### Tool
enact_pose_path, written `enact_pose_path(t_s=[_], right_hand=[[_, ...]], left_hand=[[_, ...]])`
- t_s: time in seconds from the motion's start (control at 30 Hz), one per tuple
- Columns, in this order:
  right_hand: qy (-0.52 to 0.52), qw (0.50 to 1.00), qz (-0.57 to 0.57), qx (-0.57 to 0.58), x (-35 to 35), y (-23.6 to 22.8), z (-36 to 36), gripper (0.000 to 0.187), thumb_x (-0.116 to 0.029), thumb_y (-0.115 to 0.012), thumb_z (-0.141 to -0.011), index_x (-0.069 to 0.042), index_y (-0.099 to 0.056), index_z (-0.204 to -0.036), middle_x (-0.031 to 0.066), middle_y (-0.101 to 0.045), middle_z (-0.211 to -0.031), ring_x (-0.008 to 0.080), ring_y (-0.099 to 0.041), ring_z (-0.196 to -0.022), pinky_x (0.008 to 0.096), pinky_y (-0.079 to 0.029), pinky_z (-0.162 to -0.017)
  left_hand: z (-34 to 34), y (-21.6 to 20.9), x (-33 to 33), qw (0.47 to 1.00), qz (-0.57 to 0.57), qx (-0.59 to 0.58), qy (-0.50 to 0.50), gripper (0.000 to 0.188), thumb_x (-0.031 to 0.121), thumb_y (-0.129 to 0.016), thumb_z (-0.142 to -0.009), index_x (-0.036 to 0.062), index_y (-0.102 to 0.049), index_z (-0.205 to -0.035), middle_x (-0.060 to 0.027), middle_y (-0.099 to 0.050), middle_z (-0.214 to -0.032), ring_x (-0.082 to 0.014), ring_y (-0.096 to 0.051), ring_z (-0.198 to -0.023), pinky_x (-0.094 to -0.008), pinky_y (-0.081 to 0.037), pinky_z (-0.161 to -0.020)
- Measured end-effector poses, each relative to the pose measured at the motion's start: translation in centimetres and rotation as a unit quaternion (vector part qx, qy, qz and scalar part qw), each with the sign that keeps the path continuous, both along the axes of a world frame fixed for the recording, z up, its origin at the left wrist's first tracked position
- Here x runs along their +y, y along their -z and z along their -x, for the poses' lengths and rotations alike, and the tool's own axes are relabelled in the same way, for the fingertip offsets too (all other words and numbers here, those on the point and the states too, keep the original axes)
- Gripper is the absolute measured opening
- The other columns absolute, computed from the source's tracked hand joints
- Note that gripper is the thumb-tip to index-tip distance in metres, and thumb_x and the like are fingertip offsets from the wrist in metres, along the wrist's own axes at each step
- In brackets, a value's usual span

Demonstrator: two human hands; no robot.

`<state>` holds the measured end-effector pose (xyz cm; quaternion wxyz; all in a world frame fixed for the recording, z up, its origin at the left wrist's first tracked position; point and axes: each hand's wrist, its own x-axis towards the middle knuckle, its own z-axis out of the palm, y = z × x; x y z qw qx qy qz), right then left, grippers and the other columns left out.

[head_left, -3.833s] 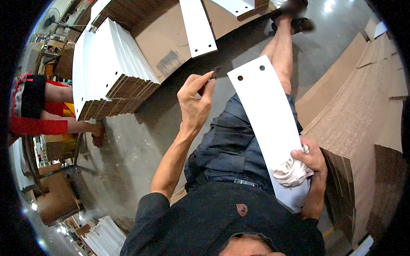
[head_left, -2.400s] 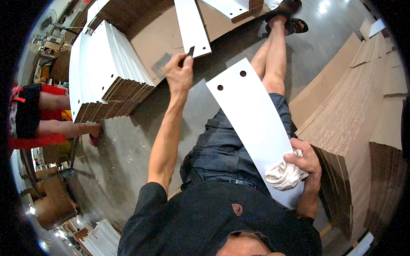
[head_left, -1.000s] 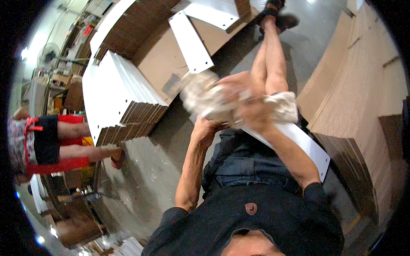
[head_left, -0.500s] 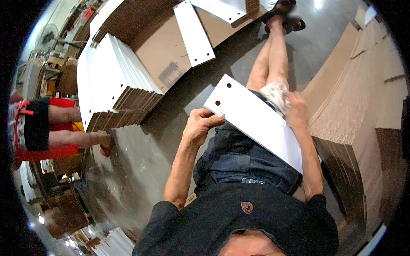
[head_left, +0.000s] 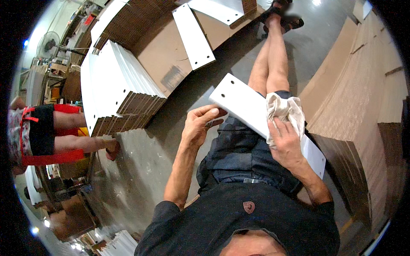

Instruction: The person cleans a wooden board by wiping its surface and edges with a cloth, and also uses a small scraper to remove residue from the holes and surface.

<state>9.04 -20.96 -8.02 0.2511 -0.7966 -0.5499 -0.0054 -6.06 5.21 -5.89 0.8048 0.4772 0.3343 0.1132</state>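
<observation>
A long white panel (head_left: 245, 100) with dark holes at its ends lies slantwise across my lap. At its left end my left hand (head_left: 198, 126) has its fingers loosely stretched out. The fingertips are at the panel's near edge, and the thumb is off its face. My right hand (head_left: 287, 143) is closed on a crumpled off-white cloth (head_left: 288, 109), pressed on the panel's face towards its right end. The cloth and hand hide part of the panel.
A stack of white panels (head_left: 104, 81) stands at the left on cardboard (head_left: 156, 55), with a loose white panel (head_left: 192, 36) beyond. Wrapped cardboard stacks (head_left: 341, 158) rise at my right. Another person (head_left: 42, 132) stands at far left; a standing fan (head_left: 49, 42) is behind.
My right hand and the cloth have come nearer, onto the panel's face. The panel has tilted, showing its near edge. My left thumb has come off its face.
</observation>
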Motion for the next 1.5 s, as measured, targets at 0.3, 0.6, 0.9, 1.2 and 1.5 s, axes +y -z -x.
enact_pose_path(t_s=[0.3, 0.6, 0.9, 1.2, 1.5], right_hand=[[-0.004, 0.873, -0.065, 0.483, 1.5, -8.4, -10.3, 0.039, -0.013, -0.073, -0.082, 0.003, -0.067, -0.117, 0.0110, -0.071, -0.099, 0.0161, -0.064, -0.089, 0.0322, -0.051, -0.077], [-0.028, 0.753, -0.016, 0.657, 5.3, 2.7, -10.2, 0.040, -0.022, -0.074, -0.083, 0.002, -0.067, -0.114, 0.0012, -0.067, -0.089, 0.0101, -0.060, -0.082, 0.0276, -0.049, -0.076], [-0.010, 0.775, 0.035, 0.630, 4.2, 4.9, -9.7, 0.042, -0.023, -0.075, -0.083, 0.001, -0.067, -0.116, 0.0036, -0.068, -0.092, 0.0119, -0.062, -0.084, 0.0262, -0.049, -0.078], [-0.015, 0.761, 0.040, 0.647, 4.2, 5.0, -8.7, 0.042, -0.021, -0.073, -0.087, 0.003, -0.064, -0.120, 0.0053, -0.068, -0.099, 0.0128, -0.062, -0.091, 0.0267, -0.049, -0.083], [-0.018, 0.779, 0.050, 0.625, 4.3, 4.1, -8.4, 0.041, -0.022, -0.070, -0.088, 0.003, -0.064, -0.120, 0.0052, -0.069, -0.097, 0.0132, -0.062, -0.089, 0.0277, -0.049, -0.082]], left_hand=[[0.5, -0.5, 2.0, 0.973, -0.154, -0.134, -0.107, 0.060, 0.009, -0.058, -0.097, -0.0026, -0.033, -0.150, -0.0275, -0.062, -0.126, -0.0308, -0.068, -0.107, -0.0400, -0.057, -0.092], [-0.5, 1.3, 3.5, 0.969, -0.163, -0.062, -0.173, 0.028, 0.013, -0.056, -0.101, -0.0063, -0.057, -0.121, -0.0197, -0.070, -0.110, -0.0260, -0.072, -0.092, -0.0374, -0.058, -0.084], [-1.6, 6.7, 4.6, 0.867, -0.444, 0.116, -0.195, 0.017, 0.010, -0.060, -0.094, 0.0014, -0.072, -0.102, -0.0073, -0.070, -0.094, -0.0198, -0.059, -0.090, -0.0347, -0.048, -0.083], [-6.1, 6.3, 4.8, 0.684, -0.720, 0.093, -0.077, 0.008, 0.004, -0.069, -0.080, 0.0022, -0.073, -0.088, -0.0133, -0.062, -0.082, -0.0298, -0.060, -0.078, -0.0410, -0.048, -0.070], [-5.9, 5.6, 4.1, 0.677, -0.731, 0.078, -0.023, 0.011, 0.001, -0.064, -0.084, -0.0010, -0.071, -0.092, -0.0151, -0.061, -0.081, -0.0294, -0.061, -0.076, -0.0403, -0.051, -0.065]])
